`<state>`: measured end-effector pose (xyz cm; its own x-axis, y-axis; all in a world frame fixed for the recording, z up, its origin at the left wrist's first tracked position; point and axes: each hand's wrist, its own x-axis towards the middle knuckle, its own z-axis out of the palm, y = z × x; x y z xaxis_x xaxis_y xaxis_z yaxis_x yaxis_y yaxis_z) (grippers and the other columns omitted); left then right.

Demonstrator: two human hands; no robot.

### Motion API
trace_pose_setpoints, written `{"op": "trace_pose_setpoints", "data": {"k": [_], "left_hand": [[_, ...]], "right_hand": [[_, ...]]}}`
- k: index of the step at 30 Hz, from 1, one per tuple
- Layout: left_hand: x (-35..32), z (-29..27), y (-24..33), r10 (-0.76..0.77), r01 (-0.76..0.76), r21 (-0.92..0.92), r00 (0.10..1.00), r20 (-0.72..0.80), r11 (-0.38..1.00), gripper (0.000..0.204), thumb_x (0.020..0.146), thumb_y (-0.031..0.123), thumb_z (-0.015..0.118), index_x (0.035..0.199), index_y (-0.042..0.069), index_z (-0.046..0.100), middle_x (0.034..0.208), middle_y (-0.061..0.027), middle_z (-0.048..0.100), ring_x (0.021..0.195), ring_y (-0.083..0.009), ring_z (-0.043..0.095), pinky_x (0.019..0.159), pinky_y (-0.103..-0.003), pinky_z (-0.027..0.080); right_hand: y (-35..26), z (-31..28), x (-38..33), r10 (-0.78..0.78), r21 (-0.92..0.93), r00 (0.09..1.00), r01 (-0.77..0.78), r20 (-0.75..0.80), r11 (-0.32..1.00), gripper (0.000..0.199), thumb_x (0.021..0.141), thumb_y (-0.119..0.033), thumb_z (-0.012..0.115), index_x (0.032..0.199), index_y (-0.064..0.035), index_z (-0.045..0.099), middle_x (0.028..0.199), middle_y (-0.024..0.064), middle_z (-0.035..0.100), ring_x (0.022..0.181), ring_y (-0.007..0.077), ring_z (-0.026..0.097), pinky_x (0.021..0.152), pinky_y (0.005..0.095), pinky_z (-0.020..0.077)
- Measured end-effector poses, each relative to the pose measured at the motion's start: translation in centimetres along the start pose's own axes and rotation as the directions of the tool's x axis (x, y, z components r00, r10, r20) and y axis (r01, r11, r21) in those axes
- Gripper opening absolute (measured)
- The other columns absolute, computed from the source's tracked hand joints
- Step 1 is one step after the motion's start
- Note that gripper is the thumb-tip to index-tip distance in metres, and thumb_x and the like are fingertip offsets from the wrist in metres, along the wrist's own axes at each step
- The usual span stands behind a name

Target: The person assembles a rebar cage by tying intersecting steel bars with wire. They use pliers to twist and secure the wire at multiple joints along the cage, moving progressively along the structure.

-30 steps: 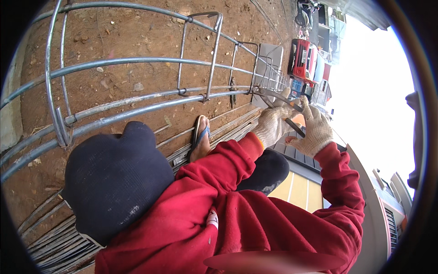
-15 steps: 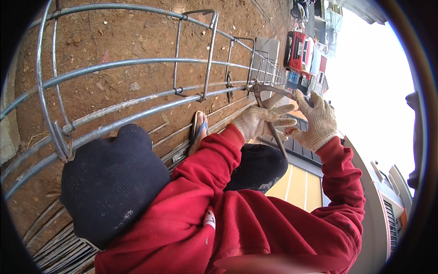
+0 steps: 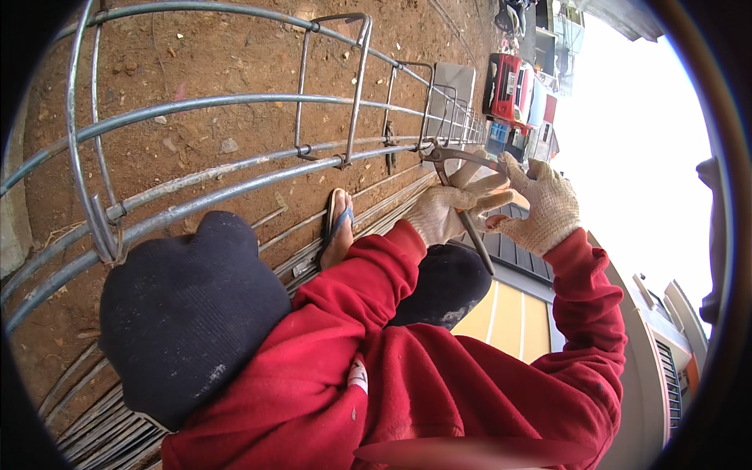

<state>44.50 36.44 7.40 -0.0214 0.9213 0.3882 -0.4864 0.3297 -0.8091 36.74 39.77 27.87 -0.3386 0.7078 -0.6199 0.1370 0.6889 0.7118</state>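
Note:
A pair of rusty long-handled pincers [image 3: 442,154] has its jaws at a joint of the steel rebar cage [image 3: 235,182]. One handle runs toward my right hand [image 3: 546,205], which is gloved and closed about its end. The other handle slants down past my left hand [image 3: 439,213], also gloved and bent around it. The left fingers reach across to the right hand, and their tips meet near its thumb. Whether wire sits in the jaws is too small to tell.
Brown soil [image 3: 204,66] lies under the cage. Loose steel rods [image 3: 110,415] lie on the ground beside my dark-clothed knee [image 3: 192,305] and my sandalled foot [image 3: 338,227]. Farther off are a red vehicle [image 3: 507,90] and a building with a yellow panel [image 3: 509,317].
My left hand has shifted right, its fingers now nearly meeting my right hand. The pincers' jaws remain at the cage joint. The view has shifted slightly.

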Motion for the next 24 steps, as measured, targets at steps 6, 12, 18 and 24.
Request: {"op": "trace_pose_setpoints", "data": {"k": [6,12,18,24], "left_hand": [[-1.3,-0.8,1.5,-0.152,0.152,0.012,0.981,0.12,0.988,0.077,0.083,-0.001,0.051,0.153,0.025,0.031,0.154,-0.0148,0.037,0.138,-0.0433,0.038,0.095,-0.075,0.041],[0.0,-0.3,-0.1,-0.016,0.021,-0.079,0.997,0.07,0.997,0.071,0.085,-0.002,0.05,0.15,0.021,0.035,0.147,-0.0179,0.046,0.135,-0.0374,0.044,0.096,-0.067,0.045],[2.5,0.2,-1.9,0.189,-0.192,-0.056,0.98,-0.061,0.98,0.055,0.091,0.0,0.045,0.144,0.012,0.042,0.141,-0.019,0.049,0.13,-0.0357,0.049,0.1,-0.062,0.045],[4.0,1.4,-1.9,0.201,-0.231,-0.15,0.961,-0.188,0.961,0.039,0.09,-0.003,0.052,0.127,0.009,0.053,0.124,-0.0134,0.058,0.119,-0.0276,0.056,0.095,-0.049,0.049]], "right_hand": [[0.2,0.6,0.4,-0.006,-0.023,1.0,0.006,-0.029,1.0,0.08,0.065,-0.052,0.081,0.136,-0.0245,0.057,0.099,0.0103,0.061,0.088,0.0295,0.064,0.075,0.0447,0.0507],[2.0,1.7,1.5,-0.033,0.111,0.998,0.039,-0.052,0.993,0.077,0.066,-0.051,0.081,0.134,-0.0211,0.059,0.1,0.0105,0.061,0.09,0.0313,0.064,0.075,0.044,0.0508],[1.6,0.3,1.8,-0.189,0.057,0.981,0.191,-0.042,0.98,0.089,0.063,-0.048,0.083,0.137,-0.0108,0.051,0.104,0.0115,0.061,0.091,0.0333,0.063,0.076,0.0447,0.0504],[-1.9,0.0,1.4,-0.056,-0.257,0.998,0.059,0.016,0.965,0.085,0.063,-0.039,0.08,0.135,-0.0069,0.047,0.111,0.0108,0.057,0.094,0.0277,0.059,0.081,0.0416,0.0458]]}}
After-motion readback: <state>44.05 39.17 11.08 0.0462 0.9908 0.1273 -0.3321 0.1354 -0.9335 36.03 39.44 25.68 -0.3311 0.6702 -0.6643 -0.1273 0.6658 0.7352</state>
